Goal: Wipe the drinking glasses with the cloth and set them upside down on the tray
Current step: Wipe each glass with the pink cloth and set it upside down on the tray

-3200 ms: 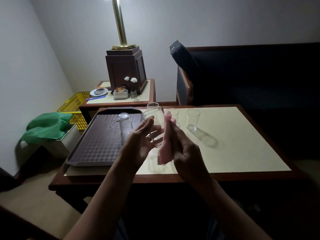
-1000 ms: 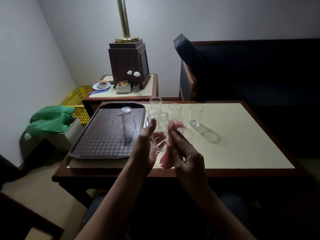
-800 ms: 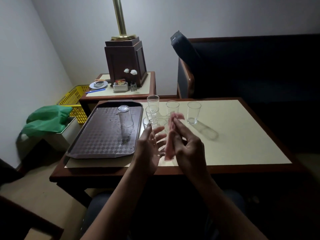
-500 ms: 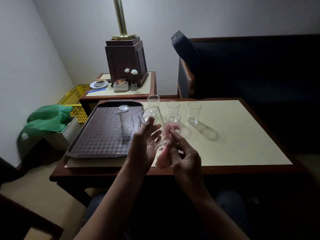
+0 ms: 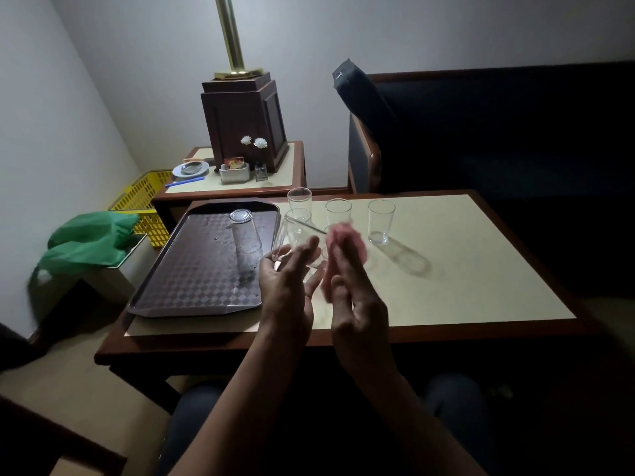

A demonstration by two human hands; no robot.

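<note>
Hands [image 5: 287,286] [image 5: 357,304], glass [image 5: 294,235], cloth [image 5: 343,235] above cream table [image 5: 474,269], dim room [image 5: 412,36]

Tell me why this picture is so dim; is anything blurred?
Head view: light falls from the back by the brass lamp pole, so the sofa is nearly black and the rightmost glass throws a long shadow forward; head view: the pink cloth in the right hand is smeared by motion beside the left hand's tilted glass.

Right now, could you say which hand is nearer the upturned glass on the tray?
Left. The left hand sits just right of the upturned glass; the right hand farther right.
</note>
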